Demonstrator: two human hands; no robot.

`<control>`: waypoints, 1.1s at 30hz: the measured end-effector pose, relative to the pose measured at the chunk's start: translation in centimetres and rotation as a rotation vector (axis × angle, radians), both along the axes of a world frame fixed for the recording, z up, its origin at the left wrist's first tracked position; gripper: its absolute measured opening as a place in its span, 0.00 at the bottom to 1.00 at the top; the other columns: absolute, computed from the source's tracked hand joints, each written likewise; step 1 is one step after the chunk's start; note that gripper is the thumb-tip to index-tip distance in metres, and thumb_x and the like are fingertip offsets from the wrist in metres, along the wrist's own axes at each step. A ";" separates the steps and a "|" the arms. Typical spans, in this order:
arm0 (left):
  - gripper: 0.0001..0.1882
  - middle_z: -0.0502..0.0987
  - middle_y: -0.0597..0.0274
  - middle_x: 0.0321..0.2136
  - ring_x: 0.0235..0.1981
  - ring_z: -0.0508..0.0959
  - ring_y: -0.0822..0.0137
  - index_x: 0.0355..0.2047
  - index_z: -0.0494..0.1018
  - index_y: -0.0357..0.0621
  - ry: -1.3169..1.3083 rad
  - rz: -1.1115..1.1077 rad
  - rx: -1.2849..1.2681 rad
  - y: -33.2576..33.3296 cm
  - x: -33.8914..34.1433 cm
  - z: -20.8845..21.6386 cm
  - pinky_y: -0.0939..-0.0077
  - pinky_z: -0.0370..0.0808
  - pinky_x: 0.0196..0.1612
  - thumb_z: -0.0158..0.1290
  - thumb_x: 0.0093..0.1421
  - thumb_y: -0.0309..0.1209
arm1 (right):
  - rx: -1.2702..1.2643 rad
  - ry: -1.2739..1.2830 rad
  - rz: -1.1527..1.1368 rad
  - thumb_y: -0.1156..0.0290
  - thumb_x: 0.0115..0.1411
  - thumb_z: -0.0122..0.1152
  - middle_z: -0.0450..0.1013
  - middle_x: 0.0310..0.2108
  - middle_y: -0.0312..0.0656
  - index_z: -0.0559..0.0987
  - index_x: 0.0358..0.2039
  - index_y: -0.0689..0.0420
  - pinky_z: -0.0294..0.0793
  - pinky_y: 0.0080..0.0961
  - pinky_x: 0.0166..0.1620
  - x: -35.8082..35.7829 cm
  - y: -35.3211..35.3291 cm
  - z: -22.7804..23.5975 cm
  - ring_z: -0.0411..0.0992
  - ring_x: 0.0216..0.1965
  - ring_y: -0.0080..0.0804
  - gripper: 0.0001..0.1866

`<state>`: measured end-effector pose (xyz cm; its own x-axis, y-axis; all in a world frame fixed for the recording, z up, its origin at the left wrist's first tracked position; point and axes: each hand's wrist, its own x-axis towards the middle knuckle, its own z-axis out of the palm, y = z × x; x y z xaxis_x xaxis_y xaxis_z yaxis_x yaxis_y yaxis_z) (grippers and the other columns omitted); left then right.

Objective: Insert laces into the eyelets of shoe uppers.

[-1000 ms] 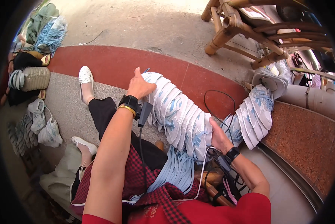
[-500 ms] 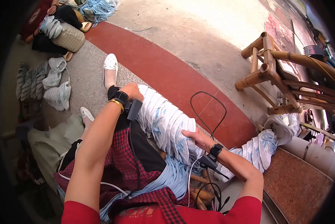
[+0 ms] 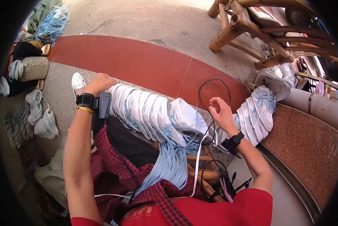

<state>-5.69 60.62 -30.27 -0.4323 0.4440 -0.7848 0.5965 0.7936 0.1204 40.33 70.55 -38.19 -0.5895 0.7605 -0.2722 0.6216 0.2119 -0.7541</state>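
Note:
A long stack of white shoe uppers with light blue marks point(image 3: 150, 113) lies across my lap. My left hand point(image 3: 98, 83) is closed on the far left end of this stack. My right hand point(image 3: 221, 113) hovers with fingers apart over the right end of it, beside a black cable loop point(image 3: 214, 90). Light blue and white straps point(image 3: 172, 165) hang from the stack onto my red-checked cloth. A second curved stack of the same uppers point(image 3: 257, 113) rests to the right, against a ledge.
A bamboo chair point(image 3: 251, 34) stands at the upper right. Bundles of uppers and straps point(image 3: 37, 113) lie on the ground at the left, with a woven bag point(image 3: 33, 67). A red stone ledge point(image 3: 308, 150) runs along the right. My white shoe point(image 3: 78, 81) is on the ground.
The view has swung. My right hand has lifted off the stack and opened near the cable loop. My left hand still grips the stack's left end.

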 end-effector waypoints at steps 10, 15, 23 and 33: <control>0.24 0.78 0.57 0.44 0.46 0.77 0.70 0.58 0.65 0.36 -0.582 0.103 0.893 7.3 10.9 18.9 0.82 0.76 0.43 0.46 0.67 0.37 | -0.018 -0.471 0.822 0.63 0.53 0.54 0.75 0.22 0.49 0.79 0.18 0.57 0.71 0.50 0.37 9.1 -9.7 -0.7 0.72 0.35 0.55 0.14; 0.21 0.79 0.58 0.40 0.42 0.78 0.70 0.53 0.70 0.37 -0.978 -0.069 0.731 8.8 19.9 18.8 0.79 0.75 0.41 0.50 0.64 0.36 | -0.136 -0.382 0.659 0.63 0.56 0.54 0.76 0.21 0.50 0.80 0.22 0.63 0.76 0.38 0.29 10.6 -10.3 5.7 0.76 0.22 0.44 0.16; 0.20 0.80 0.57 0.39 0.40 0.79 0.70 0.51 0.70 0.35 -1.044 0.010 0.372 6.6 24.6 8.9 0.76 0.77 0.39 0.52 0.64 0.35 | -0.504 -0.147 -0.184 0.67 0.57 0.58 0.75 0.18 0.36 0.82 0.29 0.63 0.73 0.17 0.26 10.5 -1.4 10.2 0.72 0.19 0.20 0.12; 0.19 0.79 0.57 0.38 0.39 0.79 0.69 0.51 0.71 0.35 -0.894 0.260 0.401 3.4 21.5 7.1 0.78 0.77 0.38 0.51 0.64 0.35 | 0.272 -0.851 -0.308 0.54 0.29 0.80 0.43 0.68 0.54 0.50 0.68 0.44 0.60 0.59 0.57 18.7 24.9 8.9 0.45 0.66 0.58 0.66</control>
